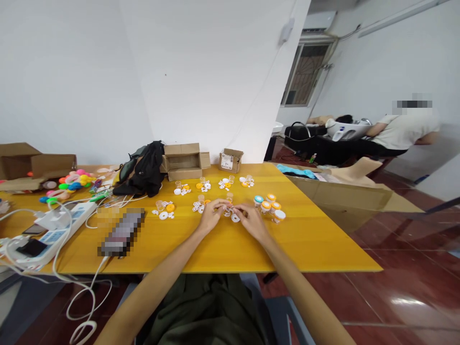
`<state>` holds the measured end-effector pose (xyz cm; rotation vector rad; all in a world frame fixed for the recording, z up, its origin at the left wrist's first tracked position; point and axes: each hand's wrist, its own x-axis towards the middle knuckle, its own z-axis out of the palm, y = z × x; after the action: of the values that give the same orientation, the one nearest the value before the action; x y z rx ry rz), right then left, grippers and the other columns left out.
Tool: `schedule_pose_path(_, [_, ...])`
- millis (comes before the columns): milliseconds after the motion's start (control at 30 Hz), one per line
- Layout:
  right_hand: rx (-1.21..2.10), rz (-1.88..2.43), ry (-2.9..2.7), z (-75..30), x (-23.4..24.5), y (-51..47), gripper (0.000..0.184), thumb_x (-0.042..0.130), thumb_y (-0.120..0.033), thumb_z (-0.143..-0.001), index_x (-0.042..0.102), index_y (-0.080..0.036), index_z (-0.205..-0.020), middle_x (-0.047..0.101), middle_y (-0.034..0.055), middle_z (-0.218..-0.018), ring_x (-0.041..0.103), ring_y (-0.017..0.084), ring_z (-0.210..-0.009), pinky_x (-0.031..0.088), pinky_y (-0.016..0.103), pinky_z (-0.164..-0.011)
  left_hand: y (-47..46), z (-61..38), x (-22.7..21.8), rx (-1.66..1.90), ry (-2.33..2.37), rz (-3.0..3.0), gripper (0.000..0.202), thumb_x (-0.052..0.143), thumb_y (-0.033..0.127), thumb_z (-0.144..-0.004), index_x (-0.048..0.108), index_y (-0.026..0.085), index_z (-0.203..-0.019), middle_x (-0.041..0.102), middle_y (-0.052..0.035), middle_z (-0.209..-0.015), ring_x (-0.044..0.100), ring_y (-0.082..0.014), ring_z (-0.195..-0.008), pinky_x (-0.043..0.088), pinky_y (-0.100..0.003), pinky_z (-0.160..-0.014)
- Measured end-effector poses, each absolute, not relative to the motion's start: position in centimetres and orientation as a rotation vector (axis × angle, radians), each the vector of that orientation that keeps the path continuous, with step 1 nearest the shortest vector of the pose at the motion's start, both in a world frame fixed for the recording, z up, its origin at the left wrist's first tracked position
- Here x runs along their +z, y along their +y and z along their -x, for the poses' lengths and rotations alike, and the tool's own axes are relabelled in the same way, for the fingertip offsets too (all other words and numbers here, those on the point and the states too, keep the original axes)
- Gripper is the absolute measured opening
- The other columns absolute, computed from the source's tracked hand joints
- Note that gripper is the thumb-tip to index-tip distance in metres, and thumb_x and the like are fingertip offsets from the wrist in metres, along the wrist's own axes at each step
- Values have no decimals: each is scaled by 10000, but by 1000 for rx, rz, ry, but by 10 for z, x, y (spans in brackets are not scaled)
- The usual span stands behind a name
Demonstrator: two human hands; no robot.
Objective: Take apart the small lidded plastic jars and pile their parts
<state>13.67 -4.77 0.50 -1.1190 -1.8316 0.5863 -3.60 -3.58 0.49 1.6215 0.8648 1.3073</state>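
My left hand (pixel 212 214) and my right hand (pixel 250 220) meet fingertip to fingertip over a small pile of parts in the middle of the table. Both are closed in a pinch, and what lies between the fingers is too small to name. Right below them rests a white ring-shaped disc (pixel 235 218). A clear cup (pixel 229 196) stands just behind the fingertips. Left of my left hand is another group of perforated white discs (pixel 197 206) with a clear cup. Several small jars with orange, teal and white lids (pixel 266 205) stand right of my right hand.
More part groups lie along the back, with an orange lid (pixel 170 207) at left. A phone (pixel 124 232), a power strip (pixel 68 230) and cables occupy the left side. Behind are a black bag (pixel 143 167) and cardboard boxes (pixel 184 163). A person (pixel 406 129) sits far right.
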Motion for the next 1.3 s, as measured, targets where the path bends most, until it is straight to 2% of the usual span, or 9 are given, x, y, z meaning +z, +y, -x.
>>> schedule_pose_path(100, [860,1011,-1741,-134,6,-46,306,579,-476,-837,731,-213,-870,734,45,-814,638,213,-730,487,327,-686,-39,34,9,1289,808,-1605,242,655,382,-823,722,185,-946,768,-100,-1014,712,-259,-1000,536,-401,-939])
schedule_pose_path(200, [1100,885,-1622,-130,6,-46,397,675,-574,-751,726,-211,-904,737,51,-863,650,223,-826,496,341,-764,-43,33,13,1262,763,-1592,344,668,474,-806,733,185,-981,752,-112,-1082,691,-272,-1057,518,-412,-976])
schedule_pose_path(300, [1254,798,-1511,-126,6,-46,443,741,-599,-681,731,-225,-919,738,52,-896,652,224,-876,493,351,-817,-47,32,17,1239,737,-1593,410,663,522,-801,737,191,-1031,732,-114,-1142,669,-280,-1107,499,-417,-1009])
schedule_pose_path(400, [1308,786,-1441,-126,7,-47,419,773,-589,-650,740,-229,-862,730,37,-822,642,203,-792,495,335,-771,-48,31,18,1234,714,-1598,436,650,529,-811,727,201,-1088,710,-109,-1197,652,-278,-1141,490,-414,-1024])
schedule_pose_path(533, [1319,795,-1402,-128,7,-46,377,781,-569,-656,741,-221,-795,704,18,-739,609,169,-692,482,302,-689,-46,32,16,1259,716,-1661,391,628,494,-842,721,212,-1096,700,-101,-1219,642,-270,-1150,487,-411,-1018])
schedule_pose_path(667, [1309,800,-1392,-129,8,-47,387,764,-587,-670,736,-215,-776,687,15,-715,582,154,-658,459,284,-641,-45,33,14,1381,786,-1836,248,611,409,-874,749,223,-964,732,-87,-1112,645,-249,-1101,498,-391,-963])
schedule_pose_path(767, [1317,813,-1384,-129,9,-49,411,762,-605,-659,732,-210,-770,684,18,-713,576,151,-655,449,278,-629,-46,33,13,1438,810,-1922,189,597,325,-889,749,232,-951,727,-76,-1042,649,-223,-1032,505,-369,-914])
schedule_pose_path(933, [1292,865,-1406,-129,11,-50,443,744,-630,-655,716,-199,-755,686,22,-700,562,142,-624,447,276,-615,-48,32,12,1432,891,-1964,184,573,228,-883,745,239,-949,725,-59,-968,646,-207,-949,501,-357,-887])
schedule_pose_path(1300, [1231,939,-1428,-129,12,-50,411,738,-595,-671,720,-194,-760,704,34,-699,618,176,-668,479,292,-625,-50,30,12,1433,949,-1983,143,564,173,-857,698,214,-827,712,-43,-881,631,-196,-880,490,-335,-856])
